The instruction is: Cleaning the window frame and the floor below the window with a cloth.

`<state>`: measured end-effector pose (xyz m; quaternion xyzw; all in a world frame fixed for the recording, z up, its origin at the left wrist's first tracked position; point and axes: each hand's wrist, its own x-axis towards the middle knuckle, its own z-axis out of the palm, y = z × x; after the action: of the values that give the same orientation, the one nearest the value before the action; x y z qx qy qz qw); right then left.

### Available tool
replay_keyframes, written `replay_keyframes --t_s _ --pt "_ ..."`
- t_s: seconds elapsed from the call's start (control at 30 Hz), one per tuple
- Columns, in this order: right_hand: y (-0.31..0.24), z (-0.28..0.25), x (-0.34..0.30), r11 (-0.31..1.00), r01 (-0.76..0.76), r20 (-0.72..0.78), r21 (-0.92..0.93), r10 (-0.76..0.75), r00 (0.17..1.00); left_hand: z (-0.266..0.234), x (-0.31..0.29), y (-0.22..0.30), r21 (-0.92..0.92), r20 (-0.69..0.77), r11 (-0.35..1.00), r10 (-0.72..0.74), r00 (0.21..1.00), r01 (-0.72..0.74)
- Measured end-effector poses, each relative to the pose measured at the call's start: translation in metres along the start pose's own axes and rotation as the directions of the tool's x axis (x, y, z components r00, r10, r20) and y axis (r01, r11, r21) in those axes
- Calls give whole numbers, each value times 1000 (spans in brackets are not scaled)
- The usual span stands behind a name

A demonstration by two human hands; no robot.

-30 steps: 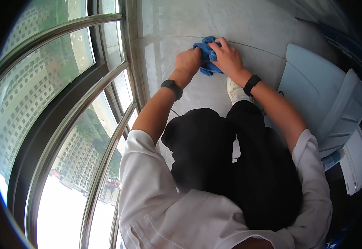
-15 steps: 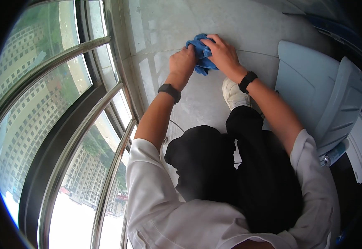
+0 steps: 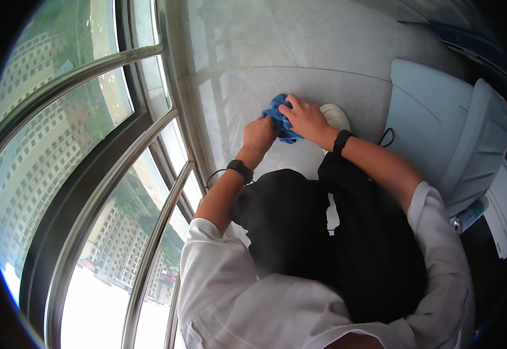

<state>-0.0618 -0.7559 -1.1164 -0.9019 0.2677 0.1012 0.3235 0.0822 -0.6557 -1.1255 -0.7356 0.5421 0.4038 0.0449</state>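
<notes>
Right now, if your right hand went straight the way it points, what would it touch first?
The blue cloth, which the right hand is touching; past that, apparently the grey floor, though depth is unclear.

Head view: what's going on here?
The wearer's left hand and right hand both grip a bunched blue cloth at the gray tiled floor; firm contact with the floor isn't clear. A cream shoe is beside the right hand. A metal railing runs along the left.
</notes>
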Motion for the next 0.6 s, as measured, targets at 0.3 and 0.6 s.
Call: replay_keyframes --t_s 0.3,0.6 --pt "13 -13 10 993 -46 -131 106 60 990 -24 33 6 140 74 990 25 997 -35" --pt "74 -67 47 936 -316 -327 155 350 878 -72 122 55 232 -204 965 173 964 -124"
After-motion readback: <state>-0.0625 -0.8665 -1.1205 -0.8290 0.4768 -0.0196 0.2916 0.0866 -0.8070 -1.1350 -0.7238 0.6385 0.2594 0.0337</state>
